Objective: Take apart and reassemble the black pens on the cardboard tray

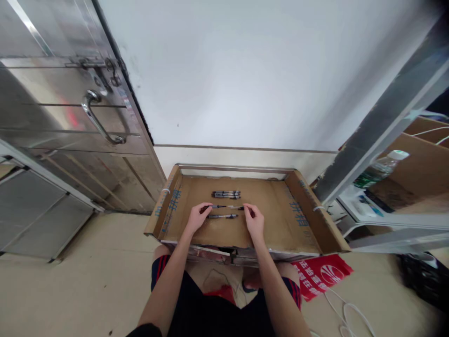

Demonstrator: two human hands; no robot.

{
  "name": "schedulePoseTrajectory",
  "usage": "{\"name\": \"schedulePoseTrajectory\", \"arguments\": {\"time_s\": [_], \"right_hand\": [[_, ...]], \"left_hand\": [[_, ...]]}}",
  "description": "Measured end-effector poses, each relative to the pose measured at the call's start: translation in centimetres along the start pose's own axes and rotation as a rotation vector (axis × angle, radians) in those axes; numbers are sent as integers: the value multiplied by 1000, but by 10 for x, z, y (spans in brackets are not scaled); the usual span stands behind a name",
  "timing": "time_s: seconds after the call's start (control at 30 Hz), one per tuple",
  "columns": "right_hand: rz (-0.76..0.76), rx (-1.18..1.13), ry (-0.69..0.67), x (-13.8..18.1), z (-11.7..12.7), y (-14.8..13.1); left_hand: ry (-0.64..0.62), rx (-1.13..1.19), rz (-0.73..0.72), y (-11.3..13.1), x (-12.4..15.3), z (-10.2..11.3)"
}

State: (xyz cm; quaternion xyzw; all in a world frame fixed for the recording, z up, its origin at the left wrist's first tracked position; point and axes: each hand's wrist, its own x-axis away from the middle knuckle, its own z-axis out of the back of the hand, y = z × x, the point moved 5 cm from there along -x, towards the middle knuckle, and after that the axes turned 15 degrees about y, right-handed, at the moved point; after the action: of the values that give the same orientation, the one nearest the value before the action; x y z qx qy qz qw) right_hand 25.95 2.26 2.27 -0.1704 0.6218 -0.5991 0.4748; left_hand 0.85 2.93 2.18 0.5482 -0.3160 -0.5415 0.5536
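Observation:
My left hand pinches the left end of a pen, held level above the cardboard. My right hand pinches a short dark piece, perhaps the pen's cap, at the right end. Between the two dark parts runs a thin pale section; whether the parts are joined there I cannot tell. Just below, nearer to me, lies a single pen on the cardboard. Beyond my hands, several dark pens lie side by side in a small row.
A shallow cardboard box with raised sides holds the pens over my knees. Past it stands a white wall; a metal door is at left. At right, a shelf bears a bottle. Red cloth and cables lie on the floor.

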Motion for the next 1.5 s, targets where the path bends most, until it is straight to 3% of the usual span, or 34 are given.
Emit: {"name": "schedulePoseTrajectory", "arguments": {"time_s": [0.07, 0.17, 0.37, 0.8, 1.0, 1.3, 1.5], "right_hand": [[134, 168, 98, -2, 4, 0], [275, 381, 91, 1, -1, 1], [285, 529, -28, 5, -10, 1], [-99, -94, -104, 1, -6, 3], [-149, -151, -152, 2, -6, 4], [-105, -196, -285, 5, -11, -1], [-229, -287, -344, 9, -16, 0]], "left_hand": [[11, 30, 35, -3, -1, 0], [21, 74, 55, -5, -1, 0], [81, 168, 68, -7, -4, 1], [68, 193, 95, -13, -5, 0], [27, 200, 104, -11, -3, -1], [-16, 162, 89, -4, 0, -4], [-14, 71, 26, 2, 1, -3]]}}
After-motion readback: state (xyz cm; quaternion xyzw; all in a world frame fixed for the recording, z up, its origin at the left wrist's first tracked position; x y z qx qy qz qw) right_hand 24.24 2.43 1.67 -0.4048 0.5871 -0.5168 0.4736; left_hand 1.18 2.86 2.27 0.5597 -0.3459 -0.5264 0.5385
